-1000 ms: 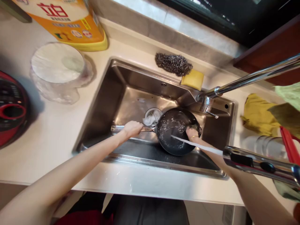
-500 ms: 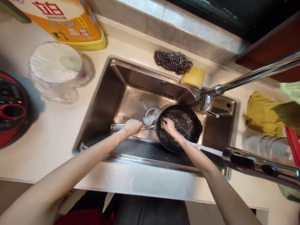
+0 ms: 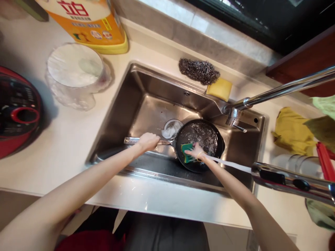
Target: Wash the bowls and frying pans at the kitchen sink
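Note:
A black frying pan point(image 3: 209, 134) with water in it rests in the steel sink point(image 3: 146, 111). My left hand point(image 3: 148, 141) is wrapped round its metal handle point(image 3: 131, 140). Inside the pan my right hand point(image 3: 196, 150) grips a green scouring sponge point(image 3: 185, 157) against the near-left part of the bottom. From the pull-out faucet head point(image 3: 272, 177) a white stream of water runs leftward to my right wrist and the pan. Beside the pan, a crumpled whitish piece point(image 3: 170, 130) lies on the drain.
Behind the sink sit a steel wool scrubber point(image 3: 199, 70) and a yellow sponge point(image 3: 220, 89). The faucet pipe point(image 3: 285, 89) crosses the right side. A detergent jug point(image 3: 91, 28), a plastic-covered bowl point(image 3: 75, 66) and a red-black appliance point(image 3: 18, 111) stand left; yellow cloth point(image 3: 293, 130) lies right.
My right hand has moved toward me within the pan, and the sponge's green face now shows. The left hand keeps its hold on the handle. The view has shifted slightly.

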A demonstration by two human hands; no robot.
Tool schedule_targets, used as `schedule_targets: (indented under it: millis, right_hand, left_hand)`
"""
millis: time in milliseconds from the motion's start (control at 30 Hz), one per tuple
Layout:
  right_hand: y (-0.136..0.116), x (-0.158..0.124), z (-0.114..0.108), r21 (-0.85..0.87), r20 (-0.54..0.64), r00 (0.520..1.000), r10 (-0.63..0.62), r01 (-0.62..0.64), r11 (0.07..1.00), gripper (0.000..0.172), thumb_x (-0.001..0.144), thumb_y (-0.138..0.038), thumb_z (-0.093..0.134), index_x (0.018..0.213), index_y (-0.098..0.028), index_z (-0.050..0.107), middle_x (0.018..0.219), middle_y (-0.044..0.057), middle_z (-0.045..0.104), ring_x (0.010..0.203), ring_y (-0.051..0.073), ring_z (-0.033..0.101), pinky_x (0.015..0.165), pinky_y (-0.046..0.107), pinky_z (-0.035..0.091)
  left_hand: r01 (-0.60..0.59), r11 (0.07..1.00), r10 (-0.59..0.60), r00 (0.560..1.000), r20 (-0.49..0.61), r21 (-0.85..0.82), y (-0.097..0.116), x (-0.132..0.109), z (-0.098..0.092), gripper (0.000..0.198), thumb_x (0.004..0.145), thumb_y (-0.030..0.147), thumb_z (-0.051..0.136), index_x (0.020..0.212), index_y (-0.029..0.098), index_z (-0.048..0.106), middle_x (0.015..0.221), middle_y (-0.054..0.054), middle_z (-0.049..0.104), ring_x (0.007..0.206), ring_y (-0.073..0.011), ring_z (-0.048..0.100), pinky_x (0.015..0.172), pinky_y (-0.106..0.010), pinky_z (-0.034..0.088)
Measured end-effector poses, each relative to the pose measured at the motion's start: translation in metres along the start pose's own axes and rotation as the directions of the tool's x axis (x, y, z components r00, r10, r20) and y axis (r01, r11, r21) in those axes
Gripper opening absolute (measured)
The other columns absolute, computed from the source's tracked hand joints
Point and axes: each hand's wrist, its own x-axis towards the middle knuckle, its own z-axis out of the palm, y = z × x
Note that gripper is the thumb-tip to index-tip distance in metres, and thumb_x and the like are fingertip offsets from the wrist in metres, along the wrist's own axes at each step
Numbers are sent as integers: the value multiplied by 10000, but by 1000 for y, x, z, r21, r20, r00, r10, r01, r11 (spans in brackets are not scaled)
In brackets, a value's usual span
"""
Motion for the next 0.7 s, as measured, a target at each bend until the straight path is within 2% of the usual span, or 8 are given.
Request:
schedule_targets:
  millis: [67,133,233,300,467,533,633,700]
  right_hand:
    - [-6,-4,6,-160,24,1000,13,-9,987,546,596,-493,761,979,-135,609,906,112,656,844,266,623,750,361,481]
    - [-11,-5,3,-288,-22,999,-31,23,957,371,689,-472,695,878,-160,625,887,86,645,838,243,612,749,336,472]
    - [-12,0,-14,-411,-259,939,-228,107,906,281,780,-350,619,975,-147,607,1063,120,604,966,241,564,831,331,452]
    - [-9,4,-23,-499,-282,888,-364,188,846,330,814,-333,593,1068,-123,576,1162,159,563,1031,259,526,890,359,428]
    - [6,0,-8,-579,63,846,-529,463,671,289,896,-300,516,1144,-174,595,1328,145,500,1131,266,479,946,397,392]
    - [7,1,5,-534,222,761,-609,618,577,294,921,-217,464,1185,-195,591,1305,109,541,1137,230,482,959,370,390]
    - [-6,19,15,-440,365,573,-734,801,406,327,951,-177,397,1213,-223,587,1308,57,564,1190,195,456,1016,358,360]
    - [-20,40,9,-466,322,578,-750,786,405,325,956,-170,383,1184,-221,610,1292,57,580,1220,198,437,1052,375,334]
  left_hand:
    - [14,1000,-14,1000,-6,-8,1,-1,0,236,834,233,530,948,122,704,905,-190,719,911,-260,686,802,-320,481]
    - [16,1000,-16,1000,-10,-5,2,-2,0,240,840,232,523,947,115,703,897,-196,717,904,-266,688,799,-329,483]
    - [-2,1000,2,1000,2,3,2,-3,-1,237,842,225,515,935,113,702,899,-201,716,903,-274,689,795,-337,487]
    - [-4,1000,4,1000,12,5,1,-3,0,235,841,229,517,937,115,699,898,-200,716,907,-273,689,800,-337,487]
    - [8,1000,-9,1000,22,6,0,-1,3,232,830,238,536,962,119,685,910,-201,714,920,-283,687,812,-354,487]
    - [0,1000,-1,999,34,16,0,0,4,235,826,222,523,968,117,678,915,-205,713,919,-292,687,799,-360,490]
    - [-19,999,17,999,43,51,1,-1,6,255,829,186,473,982,117,666,903,-195,715,912,-288,690,777,-352,491]
    - [-26,998,23,999,49,65,2,-3,9,266,835,182,450,987,117,659,891,-188,716,901,-284,692,766,-346,492]
